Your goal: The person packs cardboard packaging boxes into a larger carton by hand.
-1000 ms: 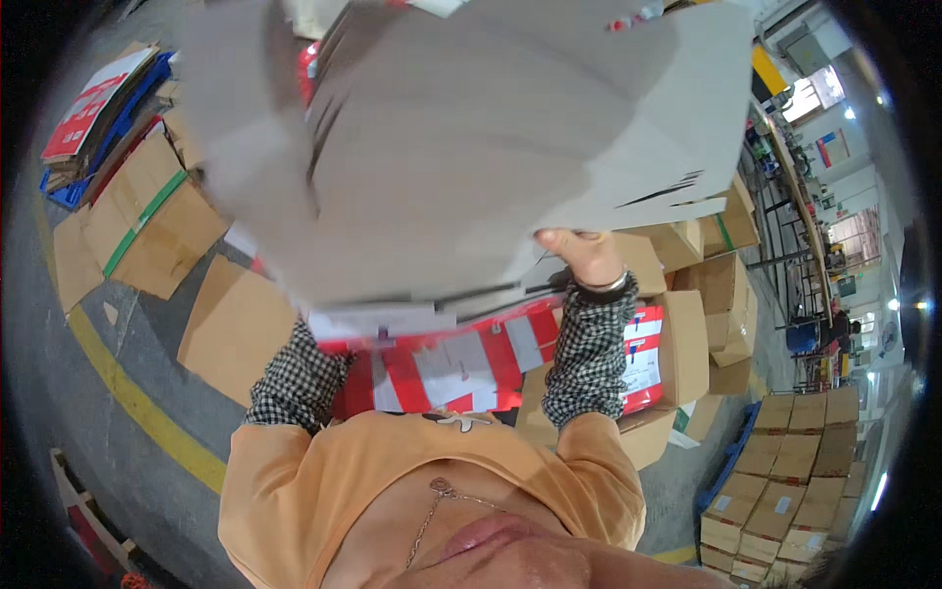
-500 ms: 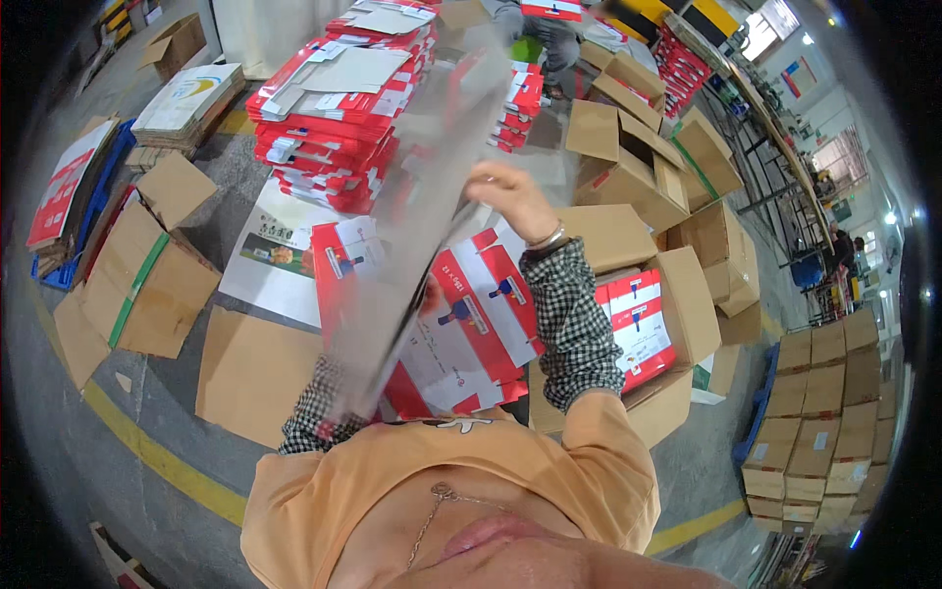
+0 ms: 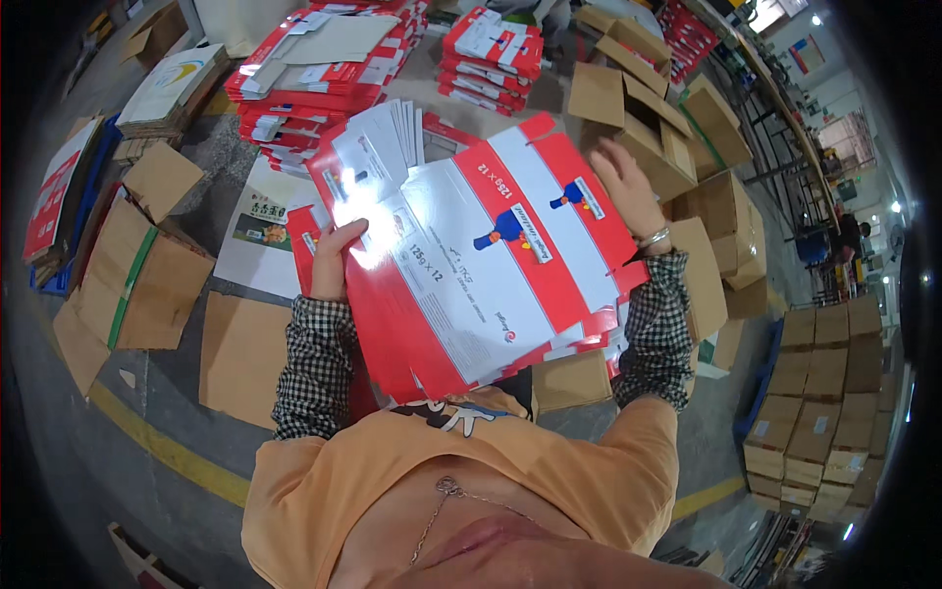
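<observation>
A stack of flat red-and-white cartons [image 3: 453, 280] is in front of the person's chest, tilted a little, with its printed face up and a bright glare on its left part. The left hand [image 3: 341, 257] grasps the stack's left edge, its thumb lying over the top face. The right hand [image 3: 626, 191] is at the far right edge, fingers loosely bent; whether it grips the sheets or only rests against them, I cannot tell. Both forearms wear black-and-white checked sleeves [image 3: 316, 368].

On the floor [image 3: 157, 393], far and to the left of the stack, stands a tall pile of red-and-white flat cartons [image 3: 324, 74]; a smaller red-and-white pile [image 3: 493, 57] is just to its right. A white printed sheet [image 3: 263, 211] lies to the left of the held cartons, and nearer is a flat brown cardboard piece [image 3: 243, 355]. Farther left is a brown box with green tape [image 3: 123, 270]. On the right, open brown boxes [image 3: 633, 137] crowd together, and nearer on that side, closed brown boxes [image 3: 814, 407] are stacked beside a yellow floor line [image 3: 711, 496].
</observation>
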The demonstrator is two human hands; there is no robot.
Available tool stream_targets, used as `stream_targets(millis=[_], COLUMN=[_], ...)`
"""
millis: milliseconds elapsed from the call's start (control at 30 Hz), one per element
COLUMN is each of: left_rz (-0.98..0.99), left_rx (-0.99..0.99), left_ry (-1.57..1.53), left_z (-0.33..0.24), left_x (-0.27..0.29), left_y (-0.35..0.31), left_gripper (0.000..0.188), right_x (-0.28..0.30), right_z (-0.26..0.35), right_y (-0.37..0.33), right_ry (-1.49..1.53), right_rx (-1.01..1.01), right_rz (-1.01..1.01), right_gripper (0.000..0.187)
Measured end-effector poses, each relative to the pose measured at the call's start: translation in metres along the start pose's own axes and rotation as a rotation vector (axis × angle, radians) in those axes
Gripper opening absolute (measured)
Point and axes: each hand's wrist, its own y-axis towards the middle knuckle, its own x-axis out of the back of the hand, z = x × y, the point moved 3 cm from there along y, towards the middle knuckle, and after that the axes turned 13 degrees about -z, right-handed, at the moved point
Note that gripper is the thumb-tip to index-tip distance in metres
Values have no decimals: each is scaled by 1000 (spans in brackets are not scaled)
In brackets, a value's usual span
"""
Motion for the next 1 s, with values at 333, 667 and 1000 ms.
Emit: stream_targets(millis=[333, 667, 1000], left_rz=[16, 91, -38], left_rx=[55, 177, 262], left_ry=[-25, 478, 562], left_z=[9, -6, -1], left_x=[2, -7, 13], left_y=[-4, -15, -1], left_gripper=[36, 53, 87], right_x=[-62, -159, -333], right_z=[75, -9, -316], right_y=[24, -34, -94], right_ry=[-197, 161, -873], right_rx=[617, -663, -201], right_rz=[248, 1121, 1172], right_gripper=[68, 79, 25])
